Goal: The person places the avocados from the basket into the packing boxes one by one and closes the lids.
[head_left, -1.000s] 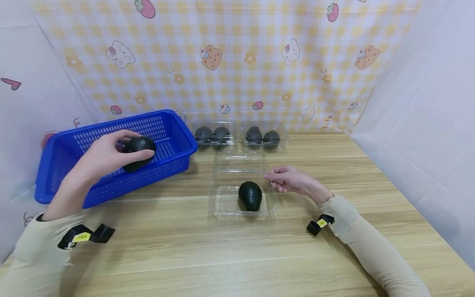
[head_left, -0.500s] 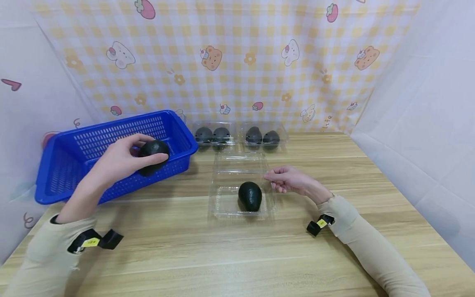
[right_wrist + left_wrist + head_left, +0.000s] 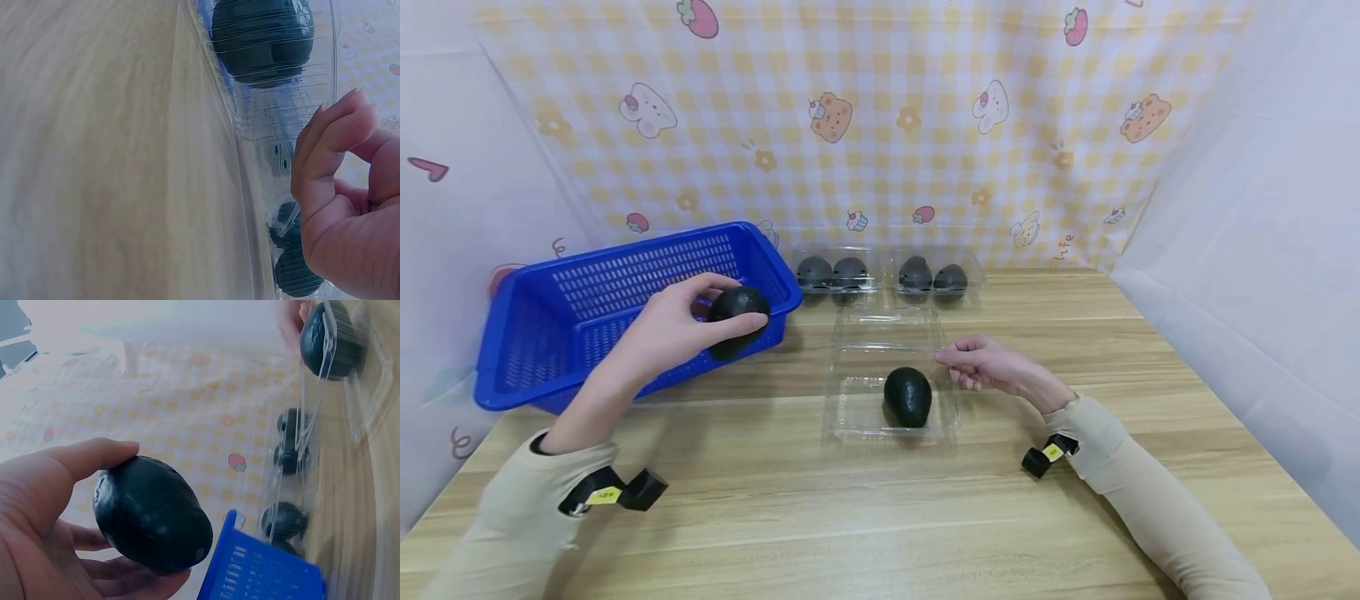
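My left hand [image 3: 685, 321] grips a dark green avocado [image 3: 739, 323] between thumb and fingers, over the front right part of the blue basket [image 3: 512, 321]. In the left wrist view this avocado [image 3: 153, 515] lies in the curve of the hand, its stem end turned to the lower right. An open clear plastic clamshell box [image 3: 857, 408] stands in the middle of the table, with a single avocado [image 3: 907, 397] in its right half. My right hand [image 3: 988, 365] pinches the box's right edge near the hinge, its other fingers curled; in the right wrist view the fingertips overlap this edge.
Two closed clear boxes, the left [image 3: 833, 271] and the right [image 3: 936, 273], stand behind the open one, each holding two avocados. A checked curtain [image 3: 880, 167] hangs at the back. The wooden table [image 3: 880, 517] extends toward the front.
My left hand has carried the avocado to the right, from above the basket's middle to its front right rim. The right hand and the open box have stayed in place.
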A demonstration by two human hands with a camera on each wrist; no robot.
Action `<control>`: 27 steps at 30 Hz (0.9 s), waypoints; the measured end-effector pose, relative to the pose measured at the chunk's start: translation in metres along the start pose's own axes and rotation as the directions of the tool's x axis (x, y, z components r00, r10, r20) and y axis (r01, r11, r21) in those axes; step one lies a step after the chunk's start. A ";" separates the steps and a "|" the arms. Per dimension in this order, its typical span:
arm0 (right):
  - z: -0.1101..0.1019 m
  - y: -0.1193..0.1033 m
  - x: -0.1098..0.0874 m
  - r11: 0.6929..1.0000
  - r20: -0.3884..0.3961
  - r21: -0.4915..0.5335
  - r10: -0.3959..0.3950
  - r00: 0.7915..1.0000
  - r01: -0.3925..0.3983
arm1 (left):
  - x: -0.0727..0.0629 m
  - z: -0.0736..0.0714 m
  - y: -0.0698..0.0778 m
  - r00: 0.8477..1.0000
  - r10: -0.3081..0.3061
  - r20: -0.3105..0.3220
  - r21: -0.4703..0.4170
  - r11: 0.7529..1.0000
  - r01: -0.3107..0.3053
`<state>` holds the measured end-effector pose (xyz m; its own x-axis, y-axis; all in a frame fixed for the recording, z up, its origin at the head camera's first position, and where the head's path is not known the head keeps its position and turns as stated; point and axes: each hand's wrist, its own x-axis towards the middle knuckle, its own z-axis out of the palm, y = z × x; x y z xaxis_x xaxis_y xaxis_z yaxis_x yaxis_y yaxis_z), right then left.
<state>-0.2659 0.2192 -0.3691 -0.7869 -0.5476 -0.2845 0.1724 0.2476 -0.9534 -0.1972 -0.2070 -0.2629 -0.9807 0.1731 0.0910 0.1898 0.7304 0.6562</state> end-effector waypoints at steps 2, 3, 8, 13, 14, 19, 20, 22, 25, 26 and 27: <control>0.000 0.000 0.000 1.000 -0.003 0.000 0.000 1.000 0.000 | 0.000 0.003 0.003 1.000 0.012 -0.009 -0.005 1.000 -0.012; 0.000 0.000 0.000 1.000 -0.005 0.001 0.001 1.000 -0.001 | 0.000 0.005 0.005 1.000 0.017 -0.010 -0.008 1.000 -0.017; 0.001 0.000 -0.001 1.000 -0.002 0.005 0.002 1.000 -0.002 | 0.001 0.016 0.013 0.999 0.033 -0.002 -0.032 0.999 -0.033; 0.000 0.000 -0.001 1.000 0.005 0.003 -0.001 1.000 0.001 | 0.002 0.025 0.019 0.998 0.053 0.013 -0.046 0.998 -0.053; 0.000 0.000 -0.001 1.000 0.003 0.004 0.000 1.000 0.000 | 0.002 0.027 0.020 0.998 0.057 0.016 -0.047 0.997 -0.056; 0.000 0.000 0.000 1.000 -0.001 0.003 0.001 1.000 -0.001 | 0.005 0.037 0.023 0.997 0.064 0.041 -0.062 0.996 -0.061; 0.000 0.000 0.000 1.000 -0.002 0.003 0.003 1.000 -0.003 | 0.006 0.039 0.023 0.997 0.063 0.049 -0.064 0.996 -0.060; 0.000 0.000 0.000 1.000 -0.001 0.002 0.004 1.000 -0.004 | 0.008 0.043 0.025 0.996 0.063 0.059 -0.067 0.996 -0.059; 0.000 -0.001 0.000 1.000 -0.001 0.004 0.004 1.000 -0.004 | 0.011 0.049 0.027 0.995 0.072 0.067 -0.070 0.995 -0.067; 0.000 -0.001 0.000 1.000 -0.001 0.005 0.003 1.000 -0.003 | 0.012 0.051 0.028 0.995 0.076 0.068 -0.071 0.995 -0.071; 0.000 -0.001 -0.001 1.000 0.001 0.004 0.002 1.000 -0.002 | 0.012 0.053 0.029 0.994 0.079 0.071 -0.074 0.994 -0.074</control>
<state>-0.2653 0.2191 -0.3685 -0.7861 -0.5475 -0.2867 0.1766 0.2456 -0.9532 -0.2009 -0.1488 -0.2822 -0.9567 0.2768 0.0896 0.2580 0.6645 0.7014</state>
